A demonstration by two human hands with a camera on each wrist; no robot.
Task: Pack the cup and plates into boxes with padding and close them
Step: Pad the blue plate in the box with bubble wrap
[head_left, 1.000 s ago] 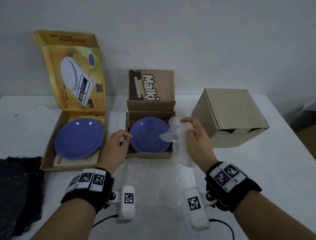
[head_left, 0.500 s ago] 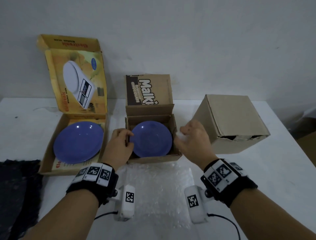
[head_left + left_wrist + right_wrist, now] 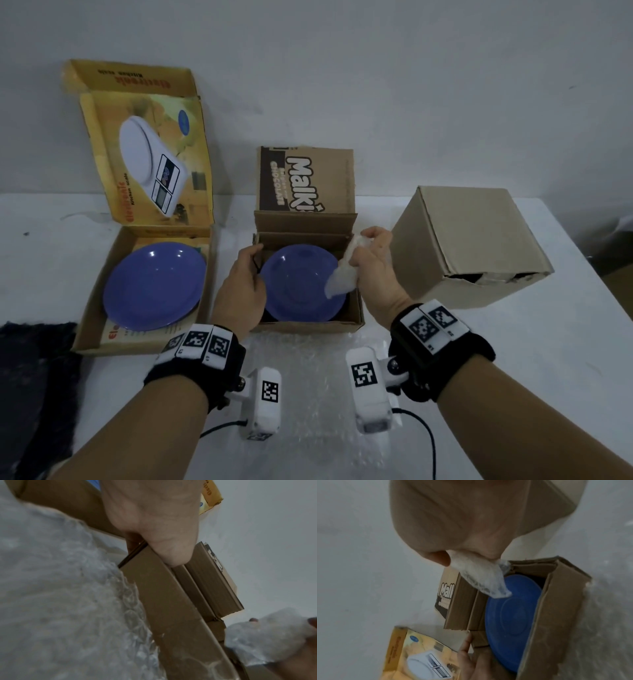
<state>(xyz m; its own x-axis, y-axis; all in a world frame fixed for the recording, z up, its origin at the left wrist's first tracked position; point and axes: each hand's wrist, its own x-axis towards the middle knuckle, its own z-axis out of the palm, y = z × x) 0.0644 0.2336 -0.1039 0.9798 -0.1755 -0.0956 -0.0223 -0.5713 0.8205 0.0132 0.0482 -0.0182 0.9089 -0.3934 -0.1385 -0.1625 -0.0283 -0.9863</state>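
Observation:
Two blue plates lie in open boxes. One plate (image 3: 154,284) is in the yellow scale box (image 3: 92,308) on the left. The other plate (image 3: 298,287) (image 3: 513,622) sits in the brown Malki box (image 3: 308,325) (image 3: 556,608) in the middle. My left hand (image 3: 253,263) (image 3: 154,520) grips that box's left wall. Over the box's right side, my right hand (image 3: 368,253) (image 3: 453,527) holds a crumpled wad of bubble wrap (image 3: 342,277) (image 3: 481,580) (image 3: 267,635), whose tip hangs onto the plate's right rim. No cup shows.
A closed plain cardboard box (image 3: 469,246) stands at the right, tilted. A flat sheet of bubble wrap (image 3: 308,383) lies on the white table (image 3: 548,342) just in front of the middle box. Black cloth (image 3: 34,394) covers the near left corner.
My right hand dipped down beside the middle box, then rose with the wrap bunched over the plate's right edge. My left hand moved from the box's front corner to its left wall.

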